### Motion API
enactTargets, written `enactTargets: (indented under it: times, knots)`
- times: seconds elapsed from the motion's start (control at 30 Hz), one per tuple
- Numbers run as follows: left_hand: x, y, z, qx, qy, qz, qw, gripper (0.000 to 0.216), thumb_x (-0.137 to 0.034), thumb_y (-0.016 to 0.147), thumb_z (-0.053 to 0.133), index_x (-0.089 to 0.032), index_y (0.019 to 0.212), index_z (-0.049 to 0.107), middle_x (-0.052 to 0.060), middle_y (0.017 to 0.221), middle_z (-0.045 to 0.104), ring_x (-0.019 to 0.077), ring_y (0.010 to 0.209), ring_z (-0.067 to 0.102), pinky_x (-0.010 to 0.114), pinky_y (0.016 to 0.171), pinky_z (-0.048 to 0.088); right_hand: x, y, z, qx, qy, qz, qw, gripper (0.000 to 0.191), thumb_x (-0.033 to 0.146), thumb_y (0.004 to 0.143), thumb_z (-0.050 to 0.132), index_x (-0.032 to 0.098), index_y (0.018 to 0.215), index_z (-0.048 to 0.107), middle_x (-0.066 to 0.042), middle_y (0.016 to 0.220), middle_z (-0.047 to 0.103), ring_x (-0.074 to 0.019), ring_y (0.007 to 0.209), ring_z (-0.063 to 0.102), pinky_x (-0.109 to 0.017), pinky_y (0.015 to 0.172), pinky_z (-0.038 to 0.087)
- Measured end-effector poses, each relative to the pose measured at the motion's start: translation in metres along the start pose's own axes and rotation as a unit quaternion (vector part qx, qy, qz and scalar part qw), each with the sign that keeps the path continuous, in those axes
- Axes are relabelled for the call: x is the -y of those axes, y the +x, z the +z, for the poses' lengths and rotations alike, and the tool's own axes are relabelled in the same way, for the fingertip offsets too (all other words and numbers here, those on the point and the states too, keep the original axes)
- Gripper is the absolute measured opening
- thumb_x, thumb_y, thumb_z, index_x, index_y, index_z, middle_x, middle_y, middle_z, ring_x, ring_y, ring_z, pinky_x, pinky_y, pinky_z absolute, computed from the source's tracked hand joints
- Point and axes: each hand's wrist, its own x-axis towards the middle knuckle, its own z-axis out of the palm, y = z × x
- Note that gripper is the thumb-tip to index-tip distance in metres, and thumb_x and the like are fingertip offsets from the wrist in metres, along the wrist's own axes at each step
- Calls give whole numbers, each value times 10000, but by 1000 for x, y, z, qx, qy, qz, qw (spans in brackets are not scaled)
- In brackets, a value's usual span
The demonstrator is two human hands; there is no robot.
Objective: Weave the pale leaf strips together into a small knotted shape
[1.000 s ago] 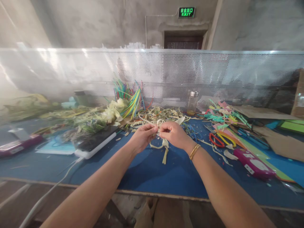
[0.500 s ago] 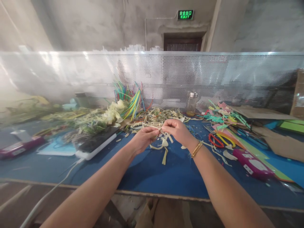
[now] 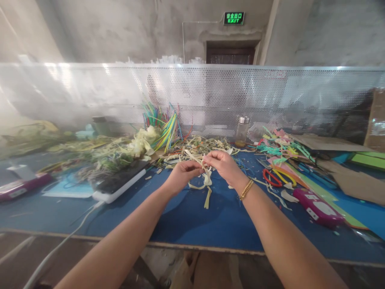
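Close together over the middle of the blue table [image 3: 204,228], my two hands pinch a pale cream strip [image 3: 194,157]. My left hand [image 3: 184,176] has its fingers closed on the strip from the left. From the right, my right hand [image 3: 224,165], a gold bracelet at its wrist, grips it between thumb and fingertips. One end of the strip points up and away to the left. Below the fingers, another pale curled strip [image 3: 207,196] lies or hangs near the table; whether it joins the held one I cannot tell.
Behind my hands spreads a heap of dry strips [image 3: 207,143]. Colourful pipe cleaners [image 3: 168,128] stand at the back left, a glass bottle [image 3: 242,132] at the back right. Right of me are red-and-yellow-handled scissors [image 3: 273,177] and a magenta device [image 3: 319,206]; a white power strip [image 3: 120,186] lies left.
A length of pale strip now sticks up more plainly at the upper left of my fingers. My hands stay nearly in place, and the view has shifted slightly.
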Motion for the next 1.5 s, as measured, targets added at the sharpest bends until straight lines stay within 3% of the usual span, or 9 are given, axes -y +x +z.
enactTargets:
  times: [0.13, 0.37, 0.5, 0.6, 0.73, 0.93, 1.13, 1.33, 1.5]
  knots:
    - [1, 1, 1, 20, 0, 12, 1000, 167, -314, 718, 684, -152, 762, 677, -10, 601, 567, 69, 490, 418, 206, 495, 320, -2, 1, 0, 14, 36, 11, 999, 311, 460, 802, 555, 172, 749, 658, -21, 674, 613, -117, 643, 535, -265, 652, 428]
    - [-1, 1, 4, -14, -41, -1, 999, 231, -324, 652, 747, -146, 779, 674, 26, 717, 635, 119, 642, 544, 235, 623, 421, -4, 3, -5, -7, 28, -14, 999, 331, 397, 874, 446, 191, 856, 704, -49, 783, 653, -142, 759, 576, -317, 759, 436]
    - [-2, 0, 3, -25, -41, -12, 999, 234, -347, 664, 736, -144, 776, 706, 37, 696, 640, 120, 615, 533, 230, 579, 410, -4, 2, -7, -46, -78, -69, 993, 217, 311, 803, 578, 230, 974, 684, -42, 906, 636, -143, 809, 559, -313, 765, 432]
    - [0, 1, 1, -35, -43, -21, 998, 235, -342, 658, 740, -158, 803, 726, 14, 624, 603, 96, 540, 480, 219, 521, 378, -3, 1, -9, -65, -178, -118, 975, 152, 297, 768, 635, 237, 891, 702, -40, 916, 629, -160, 883, 548, -339, 842, 405]
    - [2, 2, -1, -44, -42, -20, 998, 260, -327, 639, 751, -165, 841, 734, -19, 522, 533, 70, 458, 393, 205, 444, 299, -2, 1, -8, -56, -227, -112, 966, 102, 312, 754, 652, 217, 752, 690, -30, 823, 649, -167, 847, 557, -346, 840, 388]
    - [2, 3, 0, -80, -75, -13, 994, 314, -315, 601, 773, -179, 882, 729, 8, 636, 627, 72, 460, 418, 214, 451, 325, -2, 1, -5, -68, -235, -90, 965, 99, 278, 753, 608, 199, 704, 642, -25, 764, 658, -156, 772, 566, -317, 766, 398]
    - [-1, 3, -2, -119, 17, 78, 990, 141, -238, 562, 795, -189, 682, 740, 71, 939, 630, 158, 777, 556, 255, 657, 433, -1, -1, -2, -66, -227, -74, 969, 88, 247, 711, 597, 190, 645, 613, -16, 718, 647, -143, 715, 562, -296, 716, 412]
    - [0, 2, 0, -88, -121, -42, 988, 129, -196, 546, 776, -156, 650, 711, 50, 962, 604, 128, 726, 559, 260, 644, 433, -10, 0, 2, -32, -135, -34, 990, 71, 237, 678, 595, 169, 664, 609, -5, 679, 611, -109, 634, 517, -256, 635, 415]
    - [4, 3, 2, -12, -198, -117, 973, 97, -188, 591, 725, -131, 653, 677, 28, 720, 606, 110, 595, 531, 243, 550, 403, -18, 4, 4, -10, -38, 23, 999, 102, 258, 662, 602, 157, 677, 602, 17, 624, 553, -85, 563, 455, -227, 553, 375]
